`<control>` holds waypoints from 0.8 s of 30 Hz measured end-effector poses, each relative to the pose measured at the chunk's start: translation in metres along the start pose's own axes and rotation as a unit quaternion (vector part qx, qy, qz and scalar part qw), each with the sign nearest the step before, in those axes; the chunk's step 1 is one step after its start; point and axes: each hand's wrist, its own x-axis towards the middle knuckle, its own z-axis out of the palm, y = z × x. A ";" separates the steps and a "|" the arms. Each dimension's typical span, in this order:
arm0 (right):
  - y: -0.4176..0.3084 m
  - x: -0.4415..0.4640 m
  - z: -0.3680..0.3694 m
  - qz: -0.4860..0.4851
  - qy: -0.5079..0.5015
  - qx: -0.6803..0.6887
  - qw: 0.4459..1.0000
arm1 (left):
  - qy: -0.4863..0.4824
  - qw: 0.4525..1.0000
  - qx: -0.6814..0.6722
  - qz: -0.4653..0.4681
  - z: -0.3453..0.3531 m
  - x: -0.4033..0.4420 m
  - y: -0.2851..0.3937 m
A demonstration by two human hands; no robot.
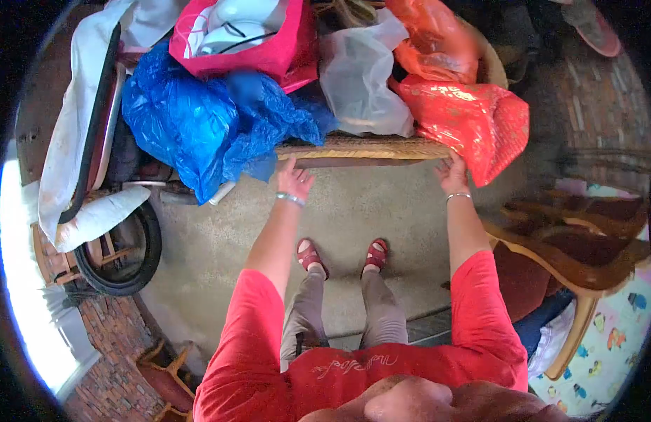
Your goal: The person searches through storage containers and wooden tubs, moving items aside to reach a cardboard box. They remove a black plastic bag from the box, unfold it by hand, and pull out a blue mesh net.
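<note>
While standing before a long brown wooden board (368, 150) visible between a crumpled blue plastic bag (202, 126) and a shiny red-orange plastic bag (480, 119), has the left hand (294, 181) and right hand (453, 176) at opposite ends of its edge, with slightly bent fingers; cannot tell whether gripping.

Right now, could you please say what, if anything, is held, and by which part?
Cannot tell; left hand and right hand are at the wooden board's front edge.

Rough wooden board edge (368, 151), glossy red plastic bag (480, 123), crinkly blue plastic bag (185, 105)
</note>
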 end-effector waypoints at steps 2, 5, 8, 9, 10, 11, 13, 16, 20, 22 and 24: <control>0.004 0.017 -0.011 -0.019 -0.052 0.021 0.998 | 0.027 0.999 -0.035 -0.009 0.005 0.019 -0.010; 0.004 0.030 -0.011 -0.012 -0.110 0.098 0.989 | 0.009 1.000 -0.030 0.001 0.007 0.042 -0.024; -0.001 0.033 -0.009 -0.052 -0.103 0.094 0.989 | -0.011 0.996 -0.090 0.018 0.017 0.046 -0.038; -0.001 0.036 -0.008 -0.080 -0.138 0.103 0.982 | -0.018 0.994 -0.103 0.032 0.017 0.047 -0.040; 0.001 0.038 -0.009 -0.106 -0.171 0.112 0.973 | -0.024 0.992 -0.116 0.043 0.016 0.048 -0.042; 0.002 0.039 -0.010 -0.107 -0.171 0.112 0.973 | -0.010 0.993 -0.112 0.033 0.015 0.050 -0.042; 0.002 0.040 -0.016 -0.046 -0.087 0.105 0.990 | -0.008 0.996 -0.093 0.011 0.008 0.054 -0.041; 0.010 0.049 -0.030 -0.046 -0.142 0.060 0.987 | -0.012 0.997 -0.074 0.006 0.010 0.056 -0.036; 0.054 0.016 -0.065 -0.039 -0.107 0.044 0.993 | 0.049 0.997 -0.051 0.033 -0.012 0.051 -0.031; 0.079 0.001 -0.072 -0.045 -0.064 0.077 0.994 | 0.022 0.996 -0.038 0.072 -0.022 0.051 -0.030; 0.097 -0.010 -0.083 -0.068 -0.042 0.098 0.992 | 0.074 0.995 0.027 0.054 -0.032 0.055 -0.023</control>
